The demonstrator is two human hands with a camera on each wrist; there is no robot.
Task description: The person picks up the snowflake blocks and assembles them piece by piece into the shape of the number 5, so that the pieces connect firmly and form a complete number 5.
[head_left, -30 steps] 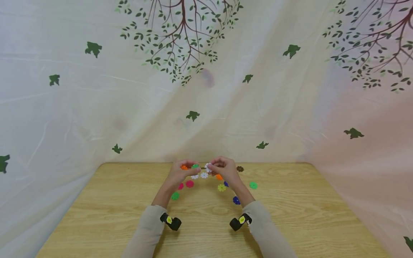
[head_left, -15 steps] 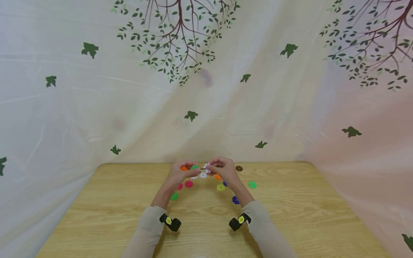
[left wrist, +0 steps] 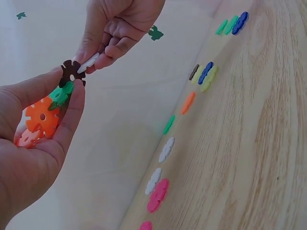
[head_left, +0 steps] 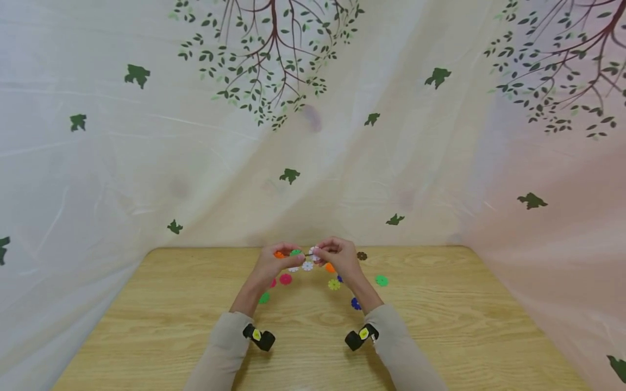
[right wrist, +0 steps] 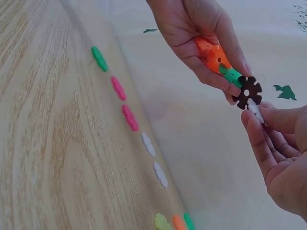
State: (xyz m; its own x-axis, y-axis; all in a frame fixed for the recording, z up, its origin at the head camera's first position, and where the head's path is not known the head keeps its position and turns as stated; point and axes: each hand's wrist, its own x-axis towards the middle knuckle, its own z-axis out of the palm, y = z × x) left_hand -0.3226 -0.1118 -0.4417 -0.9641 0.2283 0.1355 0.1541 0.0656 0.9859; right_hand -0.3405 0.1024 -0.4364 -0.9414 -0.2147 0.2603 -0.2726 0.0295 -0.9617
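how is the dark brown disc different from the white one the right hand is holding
Colour: the dark brown disc is dark, the white disc pale.
Hold: the brown disc adjoins a green disc held in the left hand; the right hand pinches the white disc.
Pose: in the left wrist view, the brown disc shows its face, the white disc nearly its edge.
Both are flat.

Wooden table (head_left: 146,326); curtain (head_left: 220,163) with 2 trees (head_left: 274,32).
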